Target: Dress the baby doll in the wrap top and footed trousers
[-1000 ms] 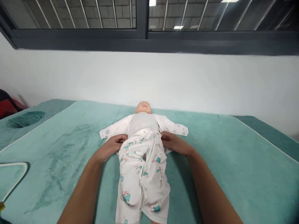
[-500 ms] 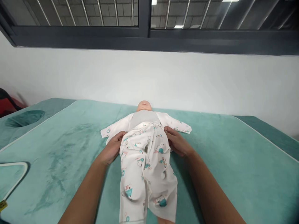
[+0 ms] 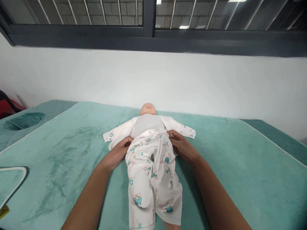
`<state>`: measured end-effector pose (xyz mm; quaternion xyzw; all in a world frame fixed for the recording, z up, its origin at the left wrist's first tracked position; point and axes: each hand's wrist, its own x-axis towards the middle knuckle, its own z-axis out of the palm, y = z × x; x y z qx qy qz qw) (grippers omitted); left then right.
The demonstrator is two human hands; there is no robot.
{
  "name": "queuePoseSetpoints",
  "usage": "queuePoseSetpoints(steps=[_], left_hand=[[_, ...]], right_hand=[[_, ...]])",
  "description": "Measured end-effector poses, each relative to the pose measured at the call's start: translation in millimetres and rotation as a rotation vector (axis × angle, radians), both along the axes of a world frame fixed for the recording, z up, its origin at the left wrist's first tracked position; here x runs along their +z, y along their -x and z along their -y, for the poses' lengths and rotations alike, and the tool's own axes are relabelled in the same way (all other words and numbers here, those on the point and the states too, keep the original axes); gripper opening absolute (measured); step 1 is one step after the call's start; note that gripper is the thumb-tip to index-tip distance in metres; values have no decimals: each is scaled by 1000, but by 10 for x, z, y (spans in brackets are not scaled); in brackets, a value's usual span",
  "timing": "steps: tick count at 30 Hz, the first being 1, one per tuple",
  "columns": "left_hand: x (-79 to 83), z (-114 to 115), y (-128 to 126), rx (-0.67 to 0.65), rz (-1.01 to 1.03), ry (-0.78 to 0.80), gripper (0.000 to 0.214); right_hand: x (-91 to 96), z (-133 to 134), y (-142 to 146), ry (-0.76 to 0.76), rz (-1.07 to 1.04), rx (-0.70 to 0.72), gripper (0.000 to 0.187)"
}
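A baby doll (image 3: 148,109) lies on its back in the middle, head toward the wall. It wears a long-sleeved white top (image 3: 148,124) with a grey chest and printed sleeves. White printed baby pants (image 3: 153,166) cover its hips and legs, and a bit of bare leg shows below the right cuff. My left hand (image 3: 119,152) is closed at the left side of the waistband, its fingertips partly hidden by the cloth. On the opposite side, my right hand (image 3: 182,145) pinches the waistband edge.
Everything rests on a green plush-covered bed (image 3: 72,159) against a white wall (image 3: 153,80). At left are a round recess (image 3: 25,121), a white hanger-like frame (image 3: 22,182) and a red-and-black item (image 3: 7,107). A dark window frame (image 3: 148,41) runs above.
The pants' waistband sits slightly lower on the grey chest, and the pants have shifted a little right. My left hand has moved slightly right along the waist; my right hand stays nearly in place.
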<state>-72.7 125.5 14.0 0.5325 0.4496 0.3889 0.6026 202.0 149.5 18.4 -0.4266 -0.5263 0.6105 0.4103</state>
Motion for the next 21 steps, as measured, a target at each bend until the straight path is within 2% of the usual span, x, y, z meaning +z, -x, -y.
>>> queuePoseSetpoints(steps=[3, 7, 10, 14, 18, 21], left_hand=[[-34, -9, 11, 7, 41, 11, 15], [-74, -19, 16, 89, 82, 19, 20], [-105, -37, 1, 158, 87, 39, 23], [-134, -88, -43, 279, 36, -28, 30], [-96, -144, -112, 387, -24, -110, 33], [-65, -189, -161, 458, -50, -138, 34]], right_hand=[[-13, -10, 23, -36, 46, -29, 26], [-104, -67, 62, -136, 177, -169, 26], [-211, -127, 84, -210, 248, -251, 18], [-308, -183, 106, -238, 240, -314, 14], [-333, -211, 144, -270, 239, -356, 15], [-344, -236, 181, -284, 197, -334, 15]])
